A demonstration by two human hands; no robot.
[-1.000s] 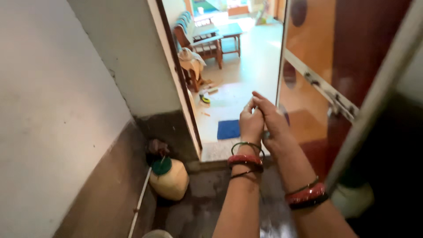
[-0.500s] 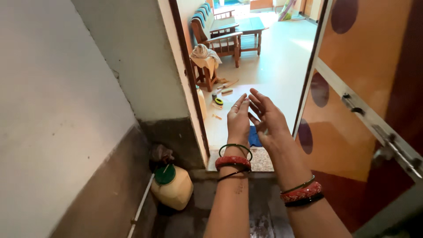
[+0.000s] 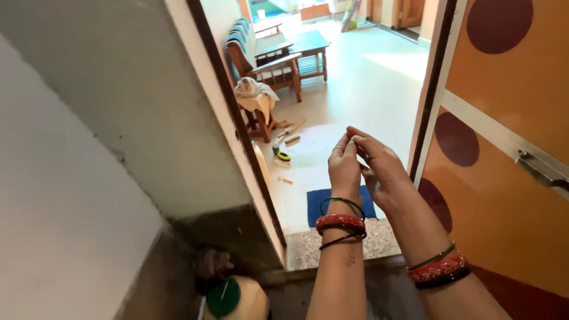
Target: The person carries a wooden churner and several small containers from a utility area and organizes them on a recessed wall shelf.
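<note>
Both of my hands are raised in front of a doorway. My left hand (image 3: 345,169) is upright, its fingers loosely together, a ring on one finger and red and green bangles on the wrist. My right hand (image 3: 379,166) is beside it, fingertips touching the fingers of the left hand. Red and dark bangles sit on the right wrist too. I see nothing held in either hand.
An orange door (image 3: 510,142) with dark round spots and a metal latch (image 3: 542,166) stands open on the right. A grey wall (image 3: 101,148) fills the left. A cream jug with a green lid (image 3: 234,296) is below. Beyond lie a blue mat (image 3: 317,204) and wooden chairs (image 3: 267,56).
The view has swung left and tilted, so the door now fills the right side. My hands stay raised together, fingers still touching.
</note>
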